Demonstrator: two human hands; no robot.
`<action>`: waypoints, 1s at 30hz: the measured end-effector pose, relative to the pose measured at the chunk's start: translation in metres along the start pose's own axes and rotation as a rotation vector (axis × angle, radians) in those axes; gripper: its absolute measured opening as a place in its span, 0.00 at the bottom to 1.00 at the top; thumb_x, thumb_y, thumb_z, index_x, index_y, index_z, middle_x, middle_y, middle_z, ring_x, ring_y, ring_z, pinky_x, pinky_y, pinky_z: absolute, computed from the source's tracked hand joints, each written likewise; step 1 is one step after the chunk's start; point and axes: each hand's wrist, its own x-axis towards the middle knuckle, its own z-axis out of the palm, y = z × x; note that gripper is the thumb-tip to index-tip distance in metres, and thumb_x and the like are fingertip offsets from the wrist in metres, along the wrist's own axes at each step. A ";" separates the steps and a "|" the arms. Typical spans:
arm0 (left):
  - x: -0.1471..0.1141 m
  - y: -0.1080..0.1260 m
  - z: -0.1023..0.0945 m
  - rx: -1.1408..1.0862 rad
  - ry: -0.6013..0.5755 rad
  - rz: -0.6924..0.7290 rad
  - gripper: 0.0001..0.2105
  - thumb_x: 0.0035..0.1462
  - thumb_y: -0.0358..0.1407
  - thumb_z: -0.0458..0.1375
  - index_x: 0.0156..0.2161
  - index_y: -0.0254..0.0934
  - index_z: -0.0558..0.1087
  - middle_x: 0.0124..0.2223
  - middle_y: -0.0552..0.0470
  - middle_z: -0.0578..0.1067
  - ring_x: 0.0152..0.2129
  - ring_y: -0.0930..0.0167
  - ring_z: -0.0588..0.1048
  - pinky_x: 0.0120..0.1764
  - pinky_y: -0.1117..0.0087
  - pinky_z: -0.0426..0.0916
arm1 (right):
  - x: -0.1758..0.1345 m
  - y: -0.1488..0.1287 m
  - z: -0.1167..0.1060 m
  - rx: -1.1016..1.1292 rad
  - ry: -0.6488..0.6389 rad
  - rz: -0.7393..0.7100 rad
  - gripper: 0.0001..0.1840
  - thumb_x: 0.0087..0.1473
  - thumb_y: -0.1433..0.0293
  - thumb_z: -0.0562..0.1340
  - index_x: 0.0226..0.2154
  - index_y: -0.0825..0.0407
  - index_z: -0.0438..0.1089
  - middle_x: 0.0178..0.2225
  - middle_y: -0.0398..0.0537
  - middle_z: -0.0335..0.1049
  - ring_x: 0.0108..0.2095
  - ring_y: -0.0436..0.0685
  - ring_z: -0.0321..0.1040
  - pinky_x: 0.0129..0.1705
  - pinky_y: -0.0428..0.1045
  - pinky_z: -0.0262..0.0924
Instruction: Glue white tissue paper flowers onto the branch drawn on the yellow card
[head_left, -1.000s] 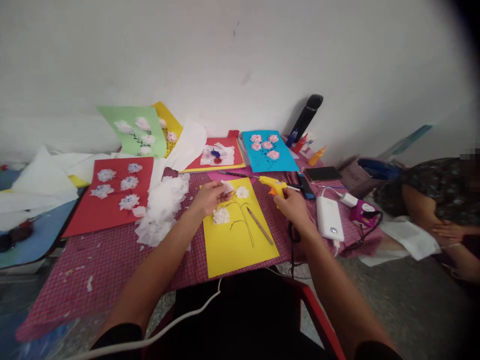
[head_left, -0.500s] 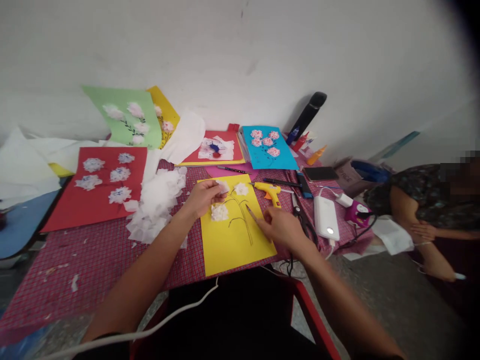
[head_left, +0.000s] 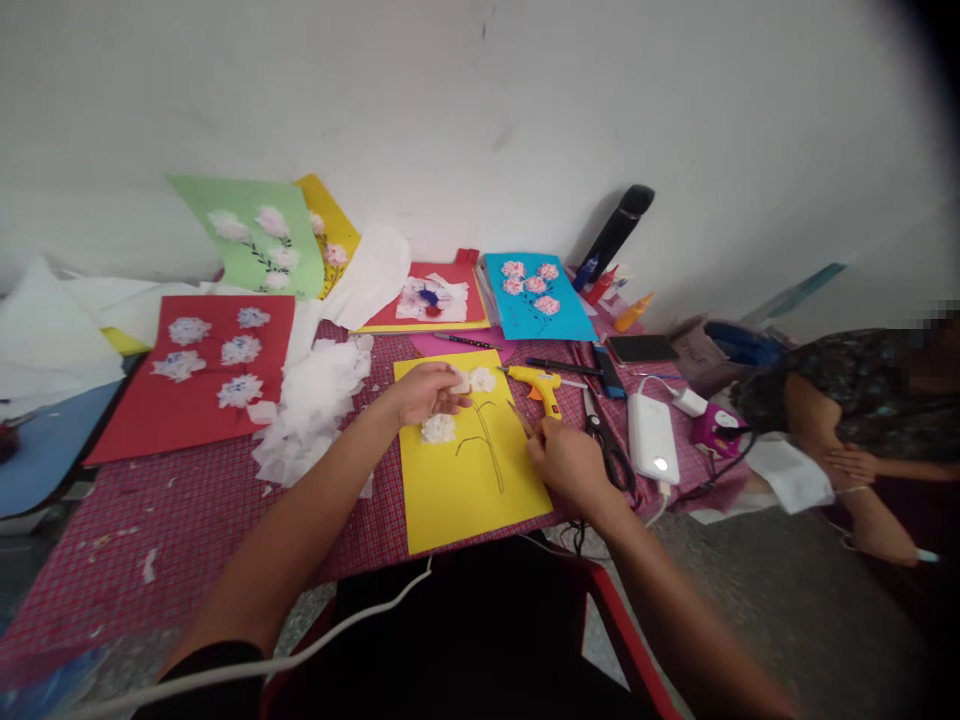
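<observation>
My left hand [head_left: 429, 393] is closed over the upper part of a yellow sheet [head_left: 450, 500], pinching a piece of white tissue paper [head_left: 459, 381]. On the sheet, a white tissue flower [head_left: 482, 379] sits near the top and another tissue flower [head_left: 438, 429] lies just below my left hand. Thin dark stems are drawn down the middle. Over the sheet's right edge, my right hand [head_left: 568, 455] is closed around a slim pointed stick that looks like a pencil [head_left: 519, 417], its tip aimed up and left. A yellow glue gun [head_left: 536, 382] lies beyond it.
Scissors [head_left: 609, 452], a white power bank [head_left: 652, 437] and a phone [head_left: 642, 348] lie to the right. At left are loose tissue pieces [head_left: 307, 400] and a red flower card [head_left: 127, 410]. A blue flower card [head_left: 536, 320] stands behind. A seated person [head_left: 817, 400] is at far right.
My left hand has moved slightly right with the tissue piece, closer to the upper flower. My right hand has drawn back a little to the right, and the pencil tip moved with it.
</observation>
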 end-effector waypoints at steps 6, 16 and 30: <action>0.012 0.009 0.008 -0.046 -0.012 -0.010 0.10 0.53 0.31 0.67 0.34 0.34 0.68 0.38 0.42 0.81 0.30 0.67 0.82 0.27 0.75 0.72 | -0.005 0.014 0.012 0.483 0.174 -0.045 0.15 0.60 0.66 0.55 0.47 0.50 0.70 0.31 0.48 0.77 0.28 0.58 0.72 0.31 0.49 0.58; 0.020 0.011 0.008 0.017 -0.002 -0.007 0.07 0.55 0.30 0.65 0.34 0.33 0.69 0.41 0.39 0.81 0.31 0.68 0.82 0.25 0.77 0.70 | 0.003 0.000 0.023 1.294 0.048 -0.138 0.18 0.52 0.65 0.61 0.46 0.51 0.74 0.44 0.52 0.80 0.38 0.58 0.77 0.42 0.54 0.70; 0.013 0.010 0.005 0.056 -0.016 0.036 0.11 0.53 0.30 0.66 0.35 0.35 0.67 0.38 0.43 0.81 0.28 0.69 0.82 0.22 0.78 0.68 | 0.046 -0.031 0.028 1.110 0.325 -0.305 0.16 0.64 0.58 0.59 0.44 0.51 0.74 0.37 0.49 0.77 0.32 0.55 0.73 0.37 0.51 0.68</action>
